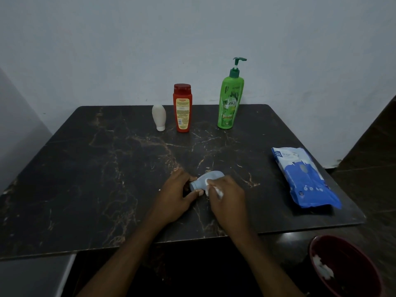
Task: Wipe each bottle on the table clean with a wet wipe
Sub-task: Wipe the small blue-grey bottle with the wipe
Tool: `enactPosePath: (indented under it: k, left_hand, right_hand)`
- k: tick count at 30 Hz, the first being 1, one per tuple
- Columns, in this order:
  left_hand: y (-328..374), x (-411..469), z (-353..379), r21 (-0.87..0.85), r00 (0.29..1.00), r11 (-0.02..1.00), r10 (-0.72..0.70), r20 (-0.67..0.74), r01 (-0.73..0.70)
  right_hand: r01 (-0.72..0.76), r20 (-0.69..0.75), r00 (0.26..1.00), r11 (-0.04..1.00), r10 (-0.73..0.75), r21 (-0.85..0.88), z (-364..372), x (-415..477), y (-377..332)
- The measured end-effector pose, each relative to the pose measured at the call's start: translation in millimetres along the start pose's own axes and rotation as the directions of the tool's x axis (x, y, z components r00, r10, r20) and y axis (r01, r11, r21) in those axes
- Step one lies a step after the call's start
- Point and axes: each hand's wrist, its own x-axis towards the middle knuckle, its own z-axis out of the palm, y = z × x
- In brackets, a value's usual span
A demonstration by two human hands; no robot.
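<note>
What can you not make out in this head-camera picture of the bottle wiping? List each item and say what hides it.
Head view, pale blue bottle: much of its body is covered by the left hand and right hand.
Head view, wet wipe: mostly bunched under the right hand.
Head view, red bottle: label text too small and dim.
Head view, dark red bin: cut off at the bottom-right edge.

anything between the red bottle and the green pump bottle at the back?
Nothing. In the head view, only bare dark marbled tabletop shows between the red flip-cap plastic bottle and the tall green plastic pump bottle.
</note>
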Motion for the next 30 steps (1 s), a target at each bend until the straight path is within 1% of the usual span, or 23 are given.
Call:
enactPosePath:
  k: [2, 4, 5, 7, 9, 10, 11, 12, 13, 15, 17, 19, 21, 23, 26, 27, 28, 30]
  left_hand:
    - [1, -1, 0, -0.018, 1.0, 0.999, 0.029, -0.003, -0.029]
    - [1, -3, 0, -0.022, 1.0, 0.999, 0.03, -0.003, -0.03]
    - [1, -3, 0, -0.023, 1.0, 0.999, 0.027, -0.003, -0.027]
    - [1, -2, -1, -0.026, 1.0, 0.999, 0.026, -0.004, -0.026]
    - [2, -2, -1, -0.03, 1.0, 0.999, 0.031, -0.004, -0.031]
    - [2, -2, -2, -0.033, 0.999, 0.999, 0.038, -0.004, -0.038]
    - [2, -2, -2, -0.034, 0.999, 0.998, 0.043, -0.004, -0.044]
    - [3, -2, -2, -0.032, 0.999, 0.998, 0.046, -0.003, -0.046]
    - [3, -2, -3, -0.027, 0.999, 0.999, 0.046, -0.002, -0.046]
    - [3, -2, -2, -0.021, 0.999, 0.999, 0.047, -0.007, -0.048]
    - [3, -3, -1, -0.023, 0.998, 0.998, 0.054, -0.019, -0.055]
    - [3, -4, -1, -0.029, 0.997, 0.997, 0.067, -0.03, -0.068]
    - [4, -5, -1, -0.025, 0.997, 0.998, 0.065, -0.037, -0.066]
    - [6, -6, -1, -0.012, 0.998, 0.998, 0.06, -0.036, -0.06]
    - [8, -7, -2, 0.014, 0.997, 0.997, 0.08, -0.021, -0.08]
    - [8, -7, -2, 0.021, 0.996, 0.995, 0.093, -0.017, -0.092]
    - [8, -8, -2, 0.026, 0.995, 0.994, 0.103, -0.016, -0.103]
    - [9, -9, -2, 0.037, 0.993, 0.993, 0.113, -0.013, -0.113]
  right_hand:
    - [0.044, 0.05, 0.998, 0.999, -0.044, -0.005, 6, -7, -4]
    - [0.029, 0.034, 0.999, 1.0, -0.029, 0.011, 2, -5, 0]
    - [-0.011, 0.021, 1.0, 1.0, 0.011, 0.019, -3, -2, 4]
    - [-0.139, -0.007, 0.99, 0.99, 0.139, -0.002, -16, 9, 13]
    - [-0.297, -0.04, 0.954, 0.955, 0.297, 0.021, -25, 20, 22]
    - [-0.349, -0.051, 0.935, 0.936, 0.351, 0.047, -27, 23, 24]
    - [-0.369, -0.057, 0.926, 0.928, 0.372, 0.059, -27, 24, 24]
    - [-0.352, -0.066, 0.933, 0.935, 0.355, 0.048, -25, 22, 21]
    - [-0.3, -0.081, 0.95, 0.953, 0.302, 0.03, -22, 19, 18]
    - [-0.14, -0.094, 0.985, 0.99, 0.142, 0.025, -10, 8, 8]
    - [-0.006, -0.032, 0.999, 0.999, 0.007, 0.042, 2, -2, -2]
    - [0.077, 0.02, 0.997, 0.996, -0.077, 0.039, 8, -7, -6]
    - [0.047, 0.011, 0.999, 0.997, -0.048, 0.055, 4, -4, -1]
    - [-0.031, -0.052, 0.998, 0.998, 0.034, 0.055, -7, 4, 6]
    - [-0.25, -0.103, 0.96, 0.962, 0.261, 0.112, -21, 17, 17]
    - [-0.284, -0.114, 0.947, 0.95, 0.299, 0.133, -22, 20, 18]
    - [-0.273, -0.122, 0.95, 0.953, 0.288, 0.13, -21, 20, 18]
    - [-0.153, -0.113, 0.98, 0.985, 0.162, 0.082, -16, 15, 11]
